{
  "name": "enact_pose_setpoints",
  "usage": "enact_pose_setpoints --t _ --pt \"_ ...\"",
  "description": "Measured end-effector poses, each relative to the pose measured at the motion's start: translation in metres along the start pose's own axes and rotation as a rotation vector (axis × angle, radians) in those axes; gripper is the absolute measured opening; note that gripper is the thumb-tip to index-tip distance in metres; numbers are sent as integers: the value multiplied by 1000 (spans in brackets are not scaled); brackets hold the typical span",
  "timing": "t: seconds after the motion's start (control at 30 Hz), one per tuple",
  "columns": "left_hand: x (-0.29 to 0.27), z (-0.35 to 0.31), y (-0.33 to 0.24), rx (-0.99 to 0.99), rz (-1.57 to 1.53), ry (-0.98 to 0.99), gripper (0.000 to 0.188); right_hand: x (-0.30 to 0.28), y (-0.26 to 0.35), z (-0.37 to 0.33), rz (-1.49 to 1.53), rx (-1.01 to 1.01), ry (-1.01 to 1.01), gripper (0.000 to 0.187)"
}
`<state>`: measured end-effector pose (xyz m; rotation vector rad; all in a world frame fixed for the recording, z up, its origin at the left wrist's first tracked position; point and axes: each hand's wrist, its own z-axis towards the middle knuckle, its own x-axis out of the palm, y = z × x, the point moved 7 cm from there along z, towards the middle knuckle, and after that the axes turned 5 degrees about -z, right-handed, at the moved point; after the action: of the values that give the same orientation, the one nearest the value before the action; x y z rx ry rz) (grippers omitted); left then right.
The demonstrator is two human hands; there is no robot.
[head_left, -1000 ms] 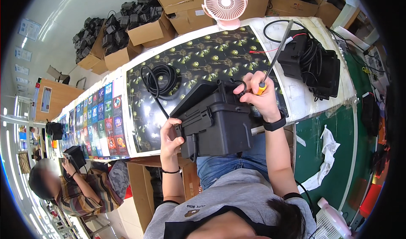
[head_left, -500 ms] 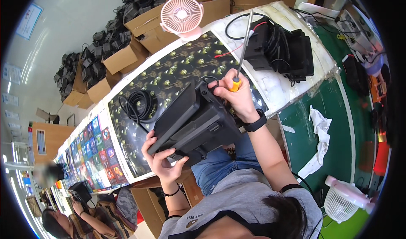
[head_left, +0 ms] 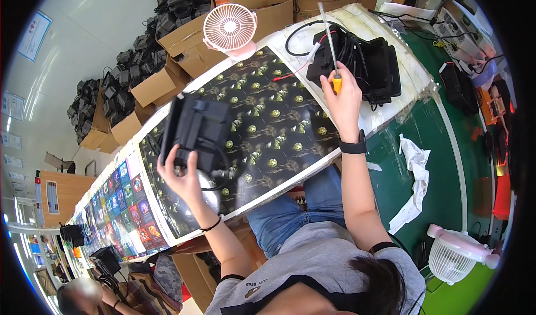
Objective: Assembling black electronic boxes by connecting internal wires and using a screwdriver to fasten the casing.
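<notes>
My left hand point(head_left: 183, 180) grips the lower edge of a black plastic housing point(head_left: 201, 128) over the left part of the dark patterned mat; motion blurs it slightly. A black cable loops beside the housing. My right hand point(head_left: 345, 100) is closed around the yellow handle of a screwdriver point(head_left: 330, 41), its long metal shaft pointing away from me. Just beyond that hand lies a second black housing point(head_left: 385, 72), opened up, with a coiled black cable and a thin red wire on the white table covering.
A pink fan point(head_left: 230, 27) stands at the table's far edge. Cardboard boxes point(head_left: 153, 86) and piles of black housings point(head_left: 117, 89) lie beyond. To the right, crumpled white paper point(head_left: 414, 175) rests on a green surface, with another fan point(head_left: 455, 256) nearer. A co-worker point(head_left: 84, 295) sits at lower left.
My left hand has carried the black housing left and away from me. My right hand has come off it and moved right with the screwdriver, toward the opened housing.
</notes>
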<state>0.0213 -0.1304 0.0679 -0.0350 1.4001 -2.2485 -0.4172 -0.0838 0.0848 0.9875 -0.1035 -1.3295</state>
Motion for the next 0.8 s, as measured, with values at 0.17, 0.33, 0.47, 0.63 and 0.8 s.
enact_pose_setpoints --t 0.17,0.33,0.47,0.63,0.8 --pt "-80 12 42 -31 221 -230 42 7 -4 -2 33 79 153 25" --pt "-143 7 58 -62 318 -289 46 0 9 -7 68 59 28 29" --pt "-139 -13 13 229 704 -449 43 5 40 -42 349 85 151 30" --pt "-80 -25 -35 411 437 -286 25 -2 82 -105 597 87 657 38" --pt "-13 -23 -54 315 156 123 31 -7 83 -120 791 -90 888 35"
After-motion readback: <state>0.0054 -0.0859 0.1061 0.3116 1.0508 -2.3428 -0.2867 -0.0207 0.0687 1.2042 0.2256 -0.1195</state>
